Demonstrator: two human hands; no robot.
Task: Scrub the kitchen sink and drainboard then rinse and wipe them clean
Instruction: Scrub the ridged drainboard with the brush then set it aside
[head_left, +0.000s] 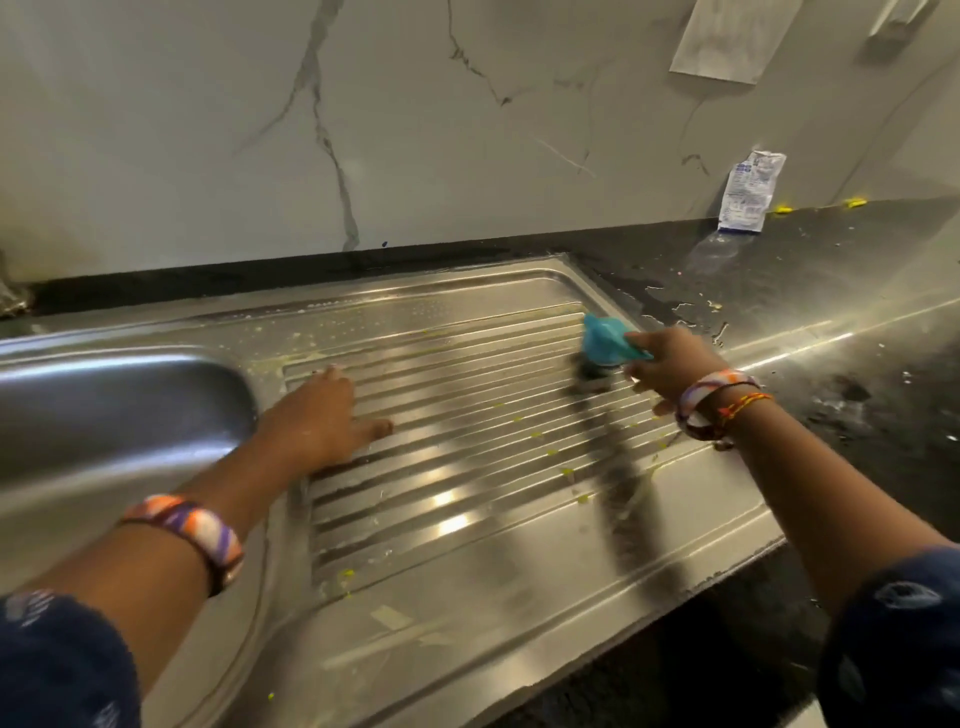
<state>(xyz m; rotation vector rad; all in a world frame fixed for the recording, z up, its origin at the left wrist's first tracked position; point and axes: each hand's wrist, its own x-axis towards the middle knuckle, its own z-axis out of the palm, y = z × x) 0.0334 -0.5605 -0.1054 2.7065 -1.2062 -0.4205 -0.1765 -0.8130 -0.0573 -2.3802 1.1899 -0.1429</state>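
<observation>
Left hand (317, 415): fingers flat on drainboard (467, 467).
Right hand (670, 364): fingers curled around scrubber (602, 348).
Risk: wet steel, the left hand may slip.

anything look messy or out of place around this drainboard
Yes. Yellow-green specks dot the ribbed steel drainboard, mostly along its left and near edges. A crumpled white-and-blue sachet leans against the marble wall on the wet black countertop. The right hand grips a teal scrubber; the left hand rests flat.
</observation>
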